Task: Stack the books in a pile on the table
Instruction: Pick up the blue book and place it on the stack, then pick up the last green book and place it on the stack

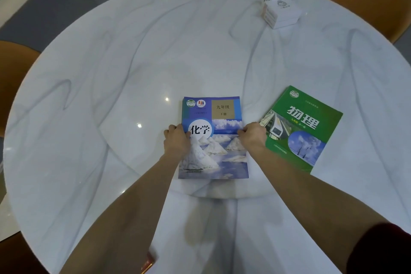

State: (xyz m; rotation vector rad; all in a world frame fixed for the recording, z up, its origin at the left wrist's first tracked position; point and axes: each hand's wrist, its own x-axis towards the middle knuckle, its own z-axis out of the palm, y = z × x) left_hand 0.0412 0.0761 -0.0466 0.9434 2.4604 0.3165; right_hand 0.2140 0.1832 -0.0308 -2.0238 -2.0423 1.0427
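Blue chemistry textbook (pixel 219 140), cover reading 化学 / 九年级 下册, lies flat near the table's (pixel 111 62) near edge, left hand (pixel 176 141) and right hand (pixel 252 134) pinching its long side edges; likely light, flexible, glossy-slick, best gripped there; green 物理 physics textbook (pixel 304 129) just right.

I note my left hand (pixel 176 140) and right hand (pixel 252 134) cover both side edges of the blue book (pixel 214 138), anything beneath it is hidden, and a red object (pixel 148 263) is blurred, unidentifiable.
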